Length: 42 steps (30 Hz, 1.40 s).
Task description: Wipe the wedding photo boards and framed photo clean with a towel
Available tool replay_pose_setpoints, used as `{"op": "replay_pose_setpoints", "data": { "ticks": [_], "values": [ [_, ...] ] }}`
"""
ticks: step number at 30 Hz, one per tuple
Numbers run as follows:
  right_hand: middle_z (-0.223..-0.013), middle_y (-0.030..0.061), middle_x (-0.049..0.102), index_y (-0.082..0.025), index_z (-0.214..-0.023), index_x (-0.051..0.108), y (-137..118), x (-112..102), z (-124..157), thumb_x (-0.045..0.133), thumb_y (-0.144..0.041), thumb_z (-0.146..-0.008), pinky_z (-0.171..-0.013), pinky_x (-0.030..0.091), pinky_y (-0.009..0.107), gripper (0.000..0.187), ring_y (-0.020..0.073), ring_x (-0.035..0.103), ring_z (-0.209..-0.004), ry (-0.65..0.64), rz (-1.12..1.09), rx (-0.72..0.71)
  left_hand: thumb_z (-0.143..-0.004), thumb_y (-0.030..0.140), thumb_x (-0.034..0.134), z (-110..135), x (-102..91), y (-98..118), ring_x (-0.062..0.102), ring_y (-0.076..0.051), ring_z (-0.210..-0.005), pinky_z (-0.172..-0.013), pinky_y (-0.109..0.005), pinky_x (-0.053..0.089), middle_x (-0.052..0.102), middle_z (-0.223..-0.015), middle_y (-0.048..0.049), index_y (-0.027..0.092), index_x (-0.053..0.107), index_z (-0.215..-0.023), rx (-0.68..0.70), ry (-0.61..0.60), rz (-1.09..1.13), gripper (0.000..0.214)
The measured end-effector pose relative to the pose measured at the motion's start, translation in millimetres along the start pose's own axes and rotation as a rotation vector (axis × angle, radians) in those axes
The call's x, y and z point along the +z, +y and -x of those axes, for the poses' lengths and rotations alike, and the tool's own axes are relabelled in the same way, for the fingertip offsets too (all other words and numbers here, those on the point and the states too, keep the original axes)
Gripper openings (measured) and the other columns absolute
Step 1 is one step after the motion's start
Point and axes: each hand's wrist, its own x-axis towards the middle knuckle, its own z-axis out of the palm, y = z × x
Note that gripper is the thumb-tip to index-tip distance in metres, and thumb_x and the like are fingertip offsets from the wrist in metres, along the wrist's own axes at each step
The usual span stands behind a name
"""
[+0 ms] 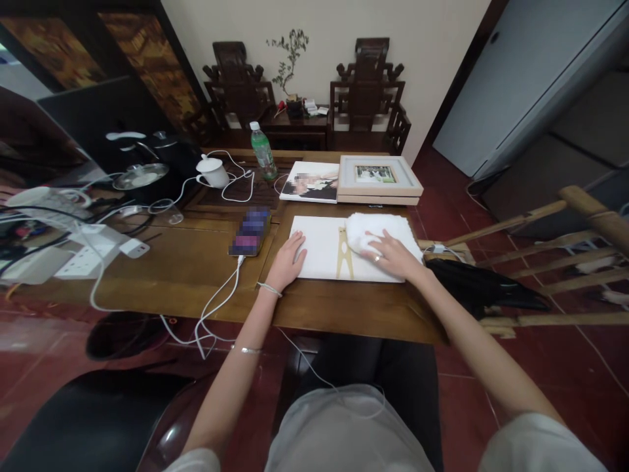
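A flat white album or book with a gold design lies on the wooden table in front of me. Resting at its left edge, my left hand is open, fingers laid out on the cover. My right hand, with a ring on one finger, holds a fluffy white cloth down against the right part of the cover. That cloth hides the album's upper right area, and part of my fingers sinks into its pile.
Behind the album are a photo print and a boxed picture frame. A green bottle, lidded white cup and charging phone stand or lie to the left. Cables and a power strip crowd the far left.
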Motion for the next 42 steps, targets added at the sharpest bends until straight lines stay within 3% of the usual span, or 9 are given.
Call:
{"op": "replay_pose_setpoints", "data": {
  "ticks": [4,8,14,18,21,28,35,38,42],
  "values": [
    [-0.119,0.0079,0.067,-0.021,-0.104,0.066,17.0,0.1,-36.4,0.033,-0.045,-0.097,-0.101,0.038,0.052,0.041,0.0322,0.056,-0.113,0.053,-0.018,0.079,-0.092,0.028,0.045,0.1,-0.1,0.3,0.042,-0.026,-0.135,-0.113,-0.049,0.034,0.051,-0.140,-0.0141,0.014,0.056,-0.125,-0.008,0.004,0.014,0.038],
    [-0.118,0.0094,0.067,-0.019,-0.100,0.066,18.1,4.4,-39.8,0.033,-0.043,-0.098,-0.105,0.032,0.051,0.040,0.0321,0.054,-0.117,0.101,0.018,0.076,-0.092,0.029,0.045,-0.2,0.4,0.5,0.043,-0.027,-0.135,-0.113,-0.048,0.034,0.051,-0.140,-0.0161,0.012,0.057,-0.125,-0.011,-0.001,0.012,0.039],
    [-0.127,0.0125,0.063,-0.019,-0.100,0.067,-17.8,8.4,19.5,0.039,-0.035,-0.097,-0.109,0.029,0.057,0.032,0.0318,0.044,-0.131,0.044,0.020,-0.001,-0.092,0.028,0.045,-0.4,0.9,0.8,0.043,-0.027,-0.135,-0.113,-0.047,0.034,0.052,-0.139,-0.0173,0.010,0.057,-0.124,0.002,0.001,0.003,0.039],
    [-0.134,0.0137,0.057,-0.021,-0.092,0.068,-45.5,3.7,67.0,0.045,-0.034,-0.095,-0.108,0.034,0.058,0.027,0.0311,0.047,-0.130,0.022,-0.006,-0.031,-0.091,0.027,0.045,-0.2,0.8,1.4,0.042,-0.027,-0.135,-0.113,-0.049,0.034,0.052,-0.139,-0.0177,0.010,0.056,-0.124,0.005,-0.002,0.001,0.039],
    [-0.133,0.0139,0.058,-0.021,-0.089,0.069,-50.2,-0.1,81.1,0.045,-0.036,-0.095,-0.110,0.033,0.056,0.029,0.0297,0.051,-0.126,0.010,-0.026,-0.059,-0.091,0.027,0.044,-0.3,0.7,1.5,0.042,-0.027,-0.135,-0.113,-0.049,0.034,0.051,-0.140,-0.0166,0.011,0.056,-0.125,0.004,0.000,-0.002,0.039],
    [-0.126,0.0087,0.064,-0.023,-0.101,0.068,-5.9,0.5,29.0,0.037,-0.036,-0.097,-0.102,0.040,0.052,0.033,0.0326,0.051,-0.125,0.004,-0.003,0.039,-0.091,0.027,0.044,-0.6,0.7,0.7,0.042,-0.028,-0.135,-0.113,-0.050,0.033,0.051,-0.140,-0.0158,0.012,0.056,-0.125,0.000,-0.005,0.013,0.039],
    [-0.084,0.0072,0.070,-0.021,-0.089,0.063,36.5,2.9,-38.3,0.029,-0.048,-0.098,-0.090,0.044,0.046,0.044,0.0329,0.062,-0.097,0.121,0.040,0.210,-0.092,0.029,0.045,-0.4,0.7,0.6,0.042,-0.028,-0.135,-0.113,-0.049,0.033,0.051,-0.139,-0.0179,0.010,0.056,-0.125,-0.006,-0.004,0.018,0.039],
    [-0.095,0.0091,0.071,-0.020,-0.090,0.063,33.3,5.4,-33.2,0.029,-0.046,-0.098,-0.093,0.042,0.048,0.043,0.0330,0.061,-0.099,0.128,0.058,0.186,-0.092,0.028,0.045,-0.4,0.5,0.9,0.042,-0.028,-0.135,-0.113,-0.050,0.033,0.051,-0.139,-0.0176,0.011,0.056,-0.125,-0.006,-0.009,0.026,0.039],
    [-0.123,0.0107,0.064,-0.020,-0.097,0.065,8.3,7.7,7.8,0.033,-0.042,-0.098,-0.097,0.041,0.052,0.039,0.0336,0.053,-0.117,0.097,0.057,0.131,-0.092,0.027,0.044,-0.6,0.8,1.4,0.041,-0.027,-0.135,-0.114,-0.050,0.033,0.051,-0.140,-0.0146,0.014,0.056,-0.126,-0.002,-0.004,0.025,0.038]
  ]
}}
